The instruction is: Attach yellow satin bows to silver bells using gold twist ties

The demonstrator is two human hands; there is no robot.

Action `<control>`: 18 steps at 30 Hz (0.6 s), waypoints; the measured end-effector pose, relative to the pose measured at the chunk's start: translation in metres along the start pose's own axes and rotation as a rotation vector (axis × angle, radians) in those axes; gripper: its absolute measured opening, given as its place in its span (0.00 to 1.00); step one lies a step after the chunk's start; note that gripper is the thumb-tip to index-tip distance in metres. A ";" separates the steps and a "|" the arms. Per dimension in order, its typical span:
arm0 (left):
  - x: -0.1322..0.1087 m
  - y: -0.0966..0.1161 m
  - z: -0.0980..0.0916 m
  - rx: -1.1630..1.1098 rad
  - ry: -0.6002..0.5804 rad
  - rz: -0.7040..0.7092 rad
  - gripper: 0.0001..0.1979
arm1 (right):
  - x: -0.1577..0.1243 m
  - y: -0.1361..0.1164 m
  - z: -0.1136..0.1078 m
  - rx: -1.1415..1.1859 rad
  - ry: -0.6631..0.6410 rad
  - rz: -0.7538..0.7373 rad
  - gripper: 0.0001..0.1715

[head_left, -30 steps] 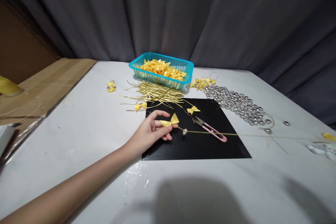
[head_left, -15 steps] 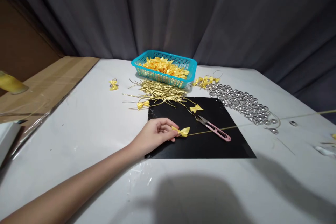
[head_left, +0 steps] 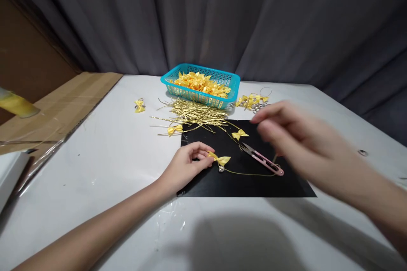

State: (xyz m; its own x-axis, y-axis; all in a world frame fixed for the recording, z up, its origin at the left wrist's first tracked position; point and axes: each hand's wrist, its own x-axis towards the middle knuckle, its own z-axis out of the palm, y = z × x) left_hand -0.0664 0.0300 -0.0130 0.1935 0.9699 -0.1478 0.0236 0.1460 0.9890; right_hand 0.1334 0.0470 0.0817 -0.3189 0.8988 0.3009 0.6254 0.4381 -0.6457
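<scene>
My left hand pinches a yellow ribbon bow over the black mat. A silver bead hangs just under this bow, and a thin gold cord runs slack from it to the right. Blurred by motion, my right hand is over the mat's right side, thumb and forefinger slightly apart with nothing visible between them. The cord's far end disappears near that hand. Pink-handled thread snips lie beneath it, blades pointing to the back left. Another yellow bow rests by their tips.
A blue basket of yellow bows stands at the back, with a pile of gold ties before it. Finished-looking bows lie right of the basket. My right hand hides most of the silver beads. Cardboard borders the left.
My right hand has come into view from the right. The cord, stretched taut to the right before, now hangs slack, and a bead shows under the held bow. My left hand keeps its pinch.
</scene>
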 end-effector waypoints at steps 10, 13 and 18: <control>-0.007 0.005 -0.002 -0.069 -0.022 0.058 0.04 | -0.023 0.029 0.067 0.512 -0.101 0.318 0.13; -0.011 0.007 0.000 -0.112 -0.071 0.041 0.04 | -0.025 0.025 0.062 0.495 -0.081 0.319 0.09; -0.014 0.011 0.001 -0.162 -0.037 -0.017 0.05 | -0.029 0.024 0.059 0.460 -0.059 0.324 0.04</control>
State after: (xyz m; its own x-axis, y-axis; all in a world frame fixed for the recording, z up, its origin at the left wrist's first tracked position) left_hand -0.0681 0.0182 0.0000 0.2306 0.9595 -0.1616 -0.1309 0.1951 0.9720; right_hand 0.1157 0.0301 0.0164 -0.2097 0.9778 0.0053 0.3270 0.0752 -0.9420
